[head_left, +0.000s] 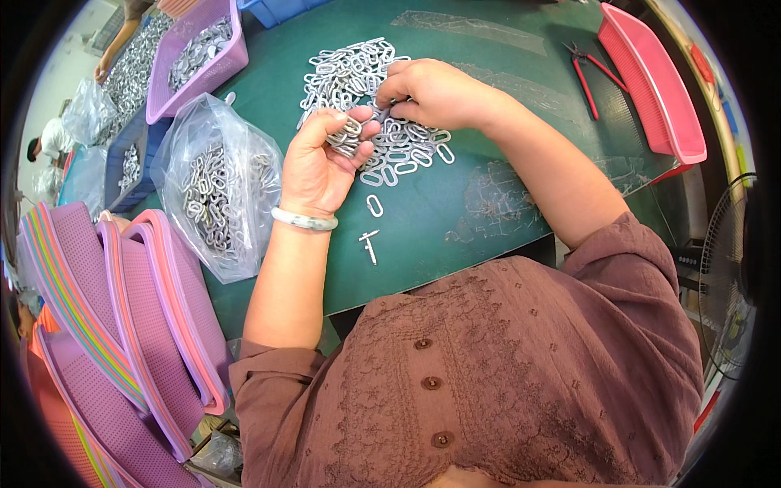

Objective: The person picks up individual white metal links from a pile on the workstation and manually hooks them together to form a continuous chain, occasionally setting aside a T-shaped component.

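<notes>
My left hand [321, 163], palm up with a bangle at the wrist, is closed around several grey metal oval links [345, 138]. Just right of it, my right hand [415, 91] reaches into a pile of the same links [399, 154] on the green table; its fingers are bent and pinched together, and what they grip is hidden. A single loose link [374, 206] lies in front of the pile. Nearer to me rests a small T-shaped metal piece [370, 246]. A clear plastic bag [264, 220] of links stands beside my left wrist.
Purple basket [237, 61] with metal pieces stands far left, near a blue bin [122, 195]. Stacked purple and pink baskets [167, 325] are at left. Red-handled pliers [582, 81] and a pink basket [651, 89] sit at right. Another person's arm [118, 45] shows far left.
</notes>
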### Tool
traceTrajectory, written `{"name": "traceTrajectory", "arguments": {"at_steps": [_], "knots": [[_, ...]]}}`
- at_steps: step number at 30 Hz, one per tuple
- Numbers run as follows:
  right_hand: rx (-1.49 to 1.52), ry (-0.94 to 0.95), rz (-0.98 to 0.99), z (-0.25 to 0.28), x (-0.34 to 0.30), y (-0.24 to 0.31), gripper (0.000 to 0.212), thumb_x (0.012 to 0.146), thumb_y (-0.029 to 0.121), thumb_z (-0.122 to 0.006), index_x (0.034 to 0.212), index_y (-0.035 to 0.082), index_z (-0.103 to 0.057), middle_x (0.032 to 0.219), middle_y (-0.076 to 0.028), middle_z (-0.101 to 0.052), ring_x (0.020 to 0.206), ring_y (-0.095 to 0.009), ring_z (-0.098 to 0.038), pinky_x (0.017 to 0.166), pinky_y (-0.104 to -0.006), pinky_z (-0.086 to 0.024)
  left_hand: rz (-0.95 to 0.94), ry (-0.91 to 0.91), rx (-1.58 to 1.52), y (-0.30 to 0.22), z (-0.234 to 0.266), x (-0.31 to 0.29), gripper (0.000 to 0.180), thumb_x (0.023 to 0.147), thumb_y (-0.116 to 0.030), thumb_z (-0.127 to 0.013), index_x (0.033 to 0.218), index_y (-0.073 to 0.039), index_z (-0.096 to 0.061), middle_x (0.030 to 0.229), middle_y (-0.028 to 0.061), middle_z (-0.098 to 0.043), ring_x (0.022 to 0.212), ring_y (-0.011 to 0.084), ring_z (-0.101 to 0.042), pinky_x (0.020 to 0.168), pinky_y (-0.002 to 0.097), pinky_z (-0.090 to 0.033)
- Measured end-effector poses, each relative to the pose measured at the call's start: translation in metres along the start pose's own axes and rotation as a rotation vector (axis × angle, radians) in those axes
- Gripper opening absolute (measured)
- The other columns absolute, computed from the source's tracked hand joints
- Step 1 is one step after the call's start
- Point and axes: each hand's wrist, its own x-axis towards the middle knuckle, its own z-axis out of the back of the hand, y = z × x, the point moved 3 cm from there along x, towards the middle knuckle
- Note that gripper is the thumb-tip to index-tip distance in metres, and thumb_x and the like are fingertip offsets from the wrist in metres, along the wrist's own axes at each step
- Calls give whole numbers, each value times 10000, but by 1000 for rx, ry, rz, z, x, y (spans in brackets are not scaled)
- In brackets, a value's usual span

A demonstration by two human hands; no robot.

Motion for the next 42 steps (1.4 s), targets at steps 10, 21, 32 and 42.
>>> {"name": "traceTrajectory", "arguments": {"at_steps": [10, 21, 32, 42], "knots": [[141, -164, 152, 13, 3, 17, 106, 711, 25, -628, 813, 19, -597, 792, -95, -567, 729, -247, -571, 626, -316, -458, 110, -46, 187, 5, -1, -1, 167, 852, -195, -543, 878, -30, -539, 746, 79, -600, 642, 178, -597, 490, 250, -453], [51, 20, 107, 1, -1, 7, 120, 692, 35, -618, 810, 20, -604, 771, -92, -541, 719, -257, -553, 646, -331, -449, 73, -48, 209, 5, -5, -1, 69, 831, -98, -534, 857, -34, -531, 784, 94, -600, 695, 177, -603, 528, 232, -488], [252, 136, -40, 9, -1, 3, 64, 733, 40, -575, 765, 9, -529, 736, -65, -526, 659, -183, -500, 597, -299, -414, -14, -62, 83, -1, 1, 0, 118, 791, -75, -497, 896, -41, -540, 838, 110, -599, 736, 223, -604, 582, 284, -497], [306, -149, 131, 16, 1, 18, 67, 781, 49, -557, 822, 21, -511, 715, -45, -527, 644, -141, -483, 587, -266, -406, 110, -41, 192, 4, -2, -1, 204, 864, -214, -514, 895, -16, -554, 750, 78, -596, 656, 178, -590, 482, 236, -436]]}}
